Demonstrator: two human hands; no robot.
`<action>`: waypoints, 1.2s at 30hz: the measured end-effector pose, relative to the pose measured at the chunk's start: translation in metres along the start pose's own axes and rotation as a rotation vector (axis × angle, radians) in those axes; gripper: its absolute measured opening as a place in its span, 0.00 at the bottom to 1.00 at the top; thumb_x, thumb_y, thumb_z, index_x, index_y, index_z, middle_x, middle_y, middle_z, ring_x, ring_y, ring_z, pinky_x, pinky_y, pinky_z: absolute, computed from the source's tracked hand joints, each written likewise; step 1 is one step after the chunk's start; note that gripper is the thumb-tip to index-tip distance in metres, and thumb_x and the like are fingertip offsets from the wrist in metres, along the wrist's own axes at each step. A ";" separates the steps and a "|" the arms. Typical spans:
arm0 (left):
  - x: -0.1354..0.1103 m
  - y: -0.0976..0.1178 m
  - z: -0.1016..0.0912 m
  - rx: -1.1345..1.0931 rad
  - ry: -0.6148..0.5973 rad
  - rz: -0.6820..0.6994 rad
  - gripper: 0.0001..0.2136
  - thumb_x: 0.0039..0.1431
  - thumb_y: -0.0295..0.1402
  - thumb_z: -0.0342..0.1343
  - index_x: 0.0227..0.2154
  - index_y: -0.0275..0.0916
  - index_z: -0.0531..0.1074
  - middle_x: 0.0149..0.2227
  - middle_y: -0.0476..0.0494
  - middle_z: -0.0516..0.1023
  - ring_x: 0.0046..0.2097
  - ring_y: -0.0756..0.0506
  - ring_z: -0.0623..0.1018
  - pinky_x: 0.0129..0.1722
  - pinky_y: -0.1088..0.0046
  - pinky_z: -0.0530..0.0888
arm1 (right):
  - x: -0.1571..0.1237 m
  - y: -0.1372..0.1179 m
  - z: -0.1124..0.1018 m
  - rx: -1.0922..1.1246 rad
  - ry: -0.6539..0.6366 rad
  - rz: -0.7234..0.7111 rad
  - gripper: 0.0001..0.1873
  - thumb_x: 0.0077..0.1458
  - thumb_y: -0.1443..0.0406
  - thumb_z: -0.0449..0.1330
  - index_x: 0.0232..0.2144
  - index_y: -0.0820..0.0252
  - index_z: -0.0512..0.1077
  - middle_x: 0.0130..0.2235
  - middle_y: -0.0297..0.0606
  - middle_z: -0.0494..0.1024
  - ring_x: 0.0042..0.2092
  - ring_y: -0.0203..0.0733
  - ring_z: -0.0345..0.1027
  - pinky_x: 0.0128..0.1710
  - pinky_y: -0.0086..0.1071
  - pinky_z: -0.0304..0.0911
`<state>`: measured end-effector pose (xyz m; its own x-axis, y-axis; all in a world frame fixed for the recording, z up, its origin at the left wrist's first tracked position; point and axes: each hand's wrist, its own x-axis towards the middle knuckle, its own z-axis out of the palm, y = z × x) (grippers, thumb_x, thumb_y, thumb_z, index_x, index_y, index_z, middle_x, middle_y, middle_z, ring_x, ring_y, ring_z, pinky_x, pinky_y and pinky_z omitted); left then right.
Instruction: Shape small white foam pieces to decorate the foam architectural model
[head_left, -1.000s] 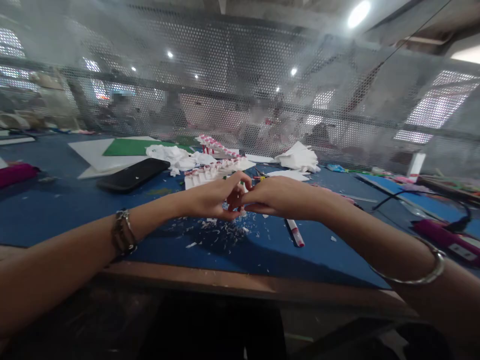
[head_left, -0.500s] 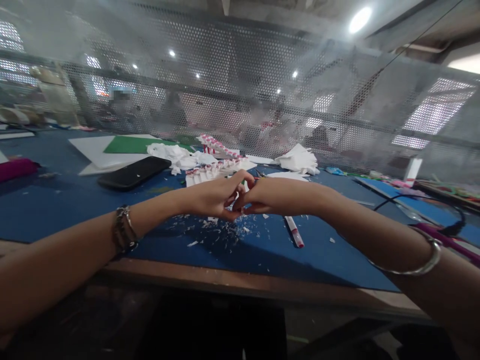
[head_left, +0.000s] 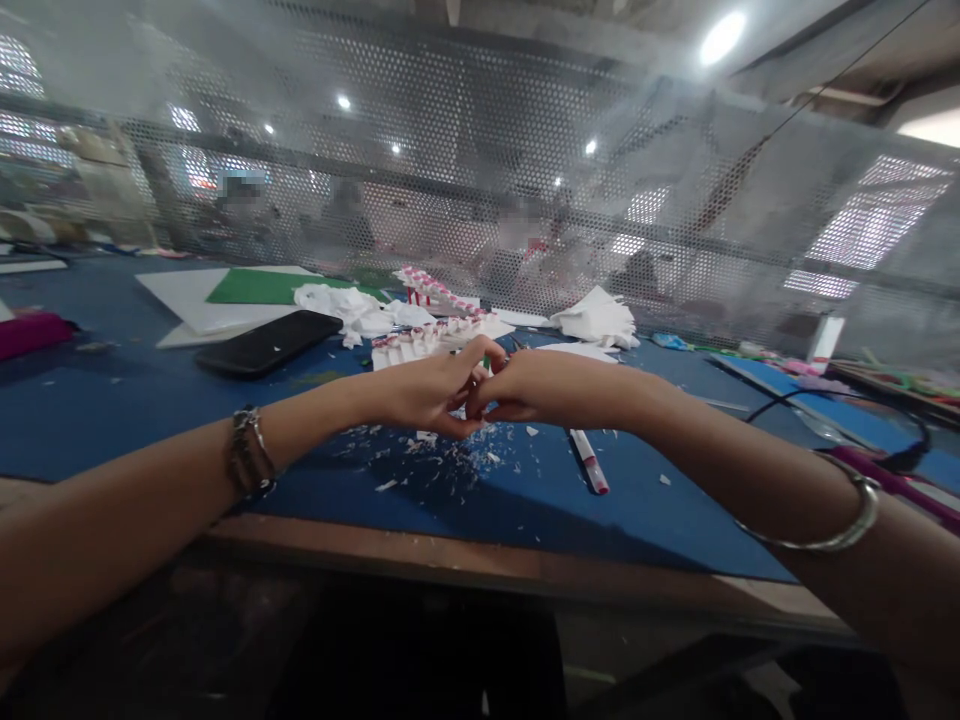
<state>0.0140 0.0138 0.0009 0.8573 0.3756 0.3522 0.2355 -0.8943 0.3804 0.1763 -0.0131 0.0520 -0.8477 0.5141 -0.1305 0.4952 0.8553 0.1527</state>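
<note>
My left hand (head_left: 439,388) and my right hand (head_left: 544,385) meet over the middle of the blue table, fingertips together. Both are closed, with fingers bent; whatever they pinch is hidden or too small to make out. A thin dark tip shows just above my right fingers, its kind unclear. Below the hands lie many tiny white scraps (head_left: 469,465) on the blue surface. Close behind them stands a row of folded white pieces with pink tips (head_left: 420,343). To the right of the scraps lies a white and red pen-like stick (head_left: 590,463).
A black phone (head_left: 270,343) lies at left, near white sheets and a green sheet (head_left: 262,287). Crumpled white tissue (head_left: 352,310) and a white paper stack (head_left: 596,318) sit further back. A perforated screen (head_left: 465,150) rises behind the table. A dark cable (head_left: 926,425) loops at right.
My hands stay joined in nearly the same place, with only slight shifts of the fingers. Nothing on the table has visibly moved.
</note>
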 end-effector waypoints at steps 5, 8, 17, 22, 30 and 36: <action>-0.001 -0.001 -0.002 0.029 -0.015 0.001 0.18 0.48 0.30 0.49 0.39 0.37 0.48 0.25 0.51 0.65 0.24 0.54 0.65 0.25 0.78 0.63 | 0.000 0.001 0.000 0.005 0.038 0.009 0.08 0.51 0.68 0.54 0.34 0.58 0.71 0.25 0.35 0.70 0.23 0.29 0.55 0.22 0.26 0.46; -0.003 0.001 -0.014 0.085 -0.012 -0.030 0.21 0.48 0.33 0.51 0.42 0.37 0.48 0.30 0.47 0.67 0.26 0.53 0.67 0.26 0.78 0.64 | -0.003 0.003 0.000 0.082 0.126 -0.009 0.07 0.52 0.68 0.53 0.33 0.61 0.71 0.23 0.33 0.69 0.23 0.28 0.55 0.24 0.25 0.49; -0.029 -0.040 -0.068 0.475 -0.014 -0.510 0.36 0.43 0.49 0.50 0.54 0.38 0.46 0.56 0.35 0.54 0.54 0.36 0.59 0.49 0.62 0.59 | -0.006 0.016 0.035 0.389 0.599 0.263 0.08 0.48 0.64 0.56 0.30 0.64 0.71 0.25 0.33 0.69 0.25 0.29 0.58 0.26 0.24 0.53; -0.035 -0.062 -0.063 0.398 -0.231 -0.676 0.47 0.39 0.50 0.52 0.58 0.37 0.33 0.61 0.32 0.41 0.59 0.34 0.51 0.53 0.61 0.54 | 0.009 0.022 0.053 0.414 0.665 0.350 0.07 0.47 0.64 0.56 0.28 0.64 0.72 0.25 0.33 0.70 0.25 0.30 0.58 0.25 0.24 0.53; -0.026 -0.060 -0.048 0.406 -0.193 -0.669 0.41 0.44 0.49 0.48 0.57 0.32 0.38 0.55 0.29 0.57 0.51 0.36 0.65 0.45 0.68 0.63 | 0.035 0.026 0.057 0.267 0.646 0.401 0.08 0.48 0.65 0.55 0.30 0.62 0.73 0.22 0.33 0.71 0.24 0.30 0.58 0.26 0.24 0.51; -0.023 -0.052 -0.042 0.461 -0.199 -0.646 0.38 0.46 0.49 0.46 0.56 0.32 0.41 0.50 0.30 0.64 0.44 0.38 0.69 0.37 0.70 0.65 | 0.044 0.028 0.065 0.244 0.643 0.519 0.09 0.48 0.65 0.56 0.30 0.62 0.74 0.23 0.35 0.72 0.24 0.32 0.59 0.26 0.26 0.51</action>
<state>-0.0369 0.0624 0.0089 0.5433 0.8395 0.0089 0.8381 -0.5430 0.0514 0.1657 0.0378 -0.0131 -0.4091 0.7705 0.4888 0.8144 0.5499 -0.1852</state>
